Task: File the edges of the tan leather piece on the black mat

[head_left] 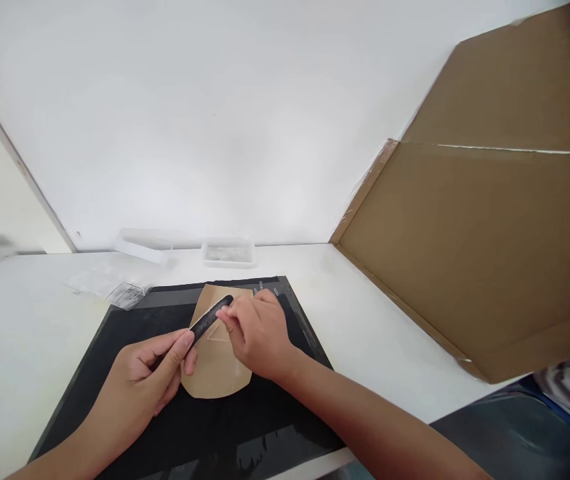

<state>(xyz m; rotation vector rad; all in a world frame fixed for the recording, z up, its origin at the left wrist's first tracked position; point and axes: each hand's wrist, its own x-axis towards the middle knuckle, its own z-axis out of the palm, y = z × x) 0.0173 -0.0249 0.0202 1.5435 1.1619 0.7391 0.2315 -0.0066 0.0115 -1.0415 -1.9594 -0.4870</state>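
Note:
My left hand (157, 370) is closed on the near end of a slim black nail file (209, 321) with a pale edge, which slants up to the right. At the file's far end, my right hand (259, 330) is pinched with its fingertips against the black face. Whatever it holds there, if anything, is too small to make out. Under both hands lies a tan sheet (217, 380) with rounded corners, with a faint triangular outline showing on it. The sheet rests on a black mat (139, 333). A few small clear pieces (261, 287) lie just beyond my right hand.
A clear plastic box (229, 253) with contents stands by the wall, left of it another clear container (142, 247). Crumpled clear plastic (92, 279) and a small clear packet (126, 295) lie at the mat's far left corner. A large cardboard panel (469, 247) rises on the right.

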